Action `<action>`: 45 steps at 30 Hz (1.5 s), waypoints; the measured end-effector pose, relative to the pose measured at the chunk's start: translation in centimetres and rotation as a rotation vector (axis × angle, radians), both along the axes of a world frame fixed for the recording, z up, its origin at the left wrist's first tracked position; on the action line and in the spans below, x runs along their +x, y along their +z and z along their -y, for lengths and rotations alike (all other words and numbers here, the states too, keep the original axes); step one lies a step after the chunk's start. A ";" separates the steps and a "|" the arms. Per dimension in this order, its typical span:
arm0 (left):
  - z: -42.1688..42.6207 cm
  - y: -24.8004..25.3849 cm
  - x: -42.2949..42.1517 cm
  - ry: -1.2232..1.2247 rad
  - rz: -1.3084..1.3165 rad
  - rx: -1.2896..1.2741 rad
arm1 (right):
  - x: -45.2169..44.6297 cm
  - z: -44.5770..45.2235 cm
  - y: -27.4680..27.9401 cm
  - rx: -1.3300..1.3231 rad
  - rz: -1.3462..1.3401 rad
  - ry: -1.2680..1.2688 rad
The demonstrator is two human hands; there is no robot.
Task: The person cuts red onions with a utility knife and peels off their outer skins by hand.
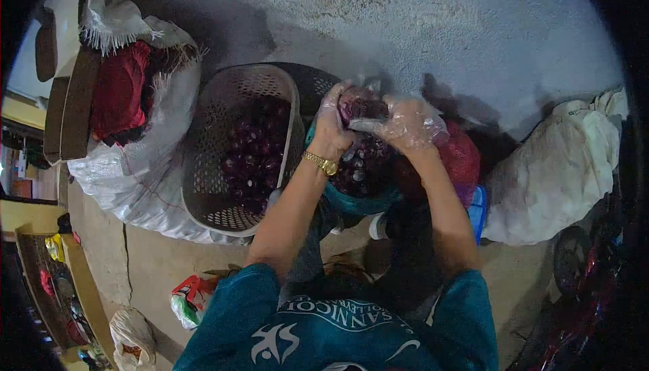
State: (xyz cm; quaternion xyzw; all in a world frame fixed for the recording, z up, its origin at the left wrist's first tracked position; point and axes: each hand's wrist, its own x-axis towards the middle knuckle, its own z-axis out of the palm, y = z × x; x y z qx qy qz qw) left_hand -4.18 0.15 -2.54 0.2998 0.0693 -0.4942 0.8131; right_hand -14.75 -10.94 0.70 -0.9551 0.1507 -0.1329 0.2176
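Note:
My left hand (330, 122), in a thin clear plastic glove and with a gold watch at the wrist, is closed around a red onion (353, 106). My right hand (407, 125), gloved the same way, is bent close against the onion, its thumb stretched toward it. A dark shape lies between the fingers of the right hand, too dim to name. Just below both hands stands a teal basin (365, 205) with dark purple onions or skins in it. To the left, a grey perforated basket (205, 178) holds many shiny purple onions (251, 158).
A white woven sack (145, 182) with a red mesh bag (122, 94) stands at the left. Another pale sack (558, 175) leans at the right, near a red net bag (461, 158) and a blue plastic edge (477, 212). A rough wall (405, 26) rises behind. Plastic bags (191, 297) lie on the floor.

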 end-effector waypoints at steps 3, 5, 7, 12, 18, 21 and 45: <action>0.1 -1.0 0.8 0.075 -0.042 -0.037 | 0.7 -0.6 -0.4 0.054 -0.020 -0.027; 0.1 -2.1 1.1 0.074 -0.072 -0.081 | 1.0 -0.9 -1.2 0.055 -0.047 -0.059; -0.2 -0.9 0.6 0.155 -0.067 -0.061 | 1.2 -1.5 -1.5 0.173 0.127 -0.032; -0.3 -1.0 0.3 0.153 -0.083 -0.287 | 0.9 -3.1 0.3 0.212 0.108 -0.116; -1.2 -0.1 0.4 0.044 0.116 -0.134 | 0.2 -0.3 -0.6 0.075 0.030 -0.117; -1.1 0.0 0.4 -0.038 0.038 -0.060 | -0.1 0.3 -1.6 0.041 0.115 -0.001; 0.0 -0.8 -0.3 0.193 -0.145 -0.260 | 1.2 -2.5 -4.1 0.027 0.167 -0.199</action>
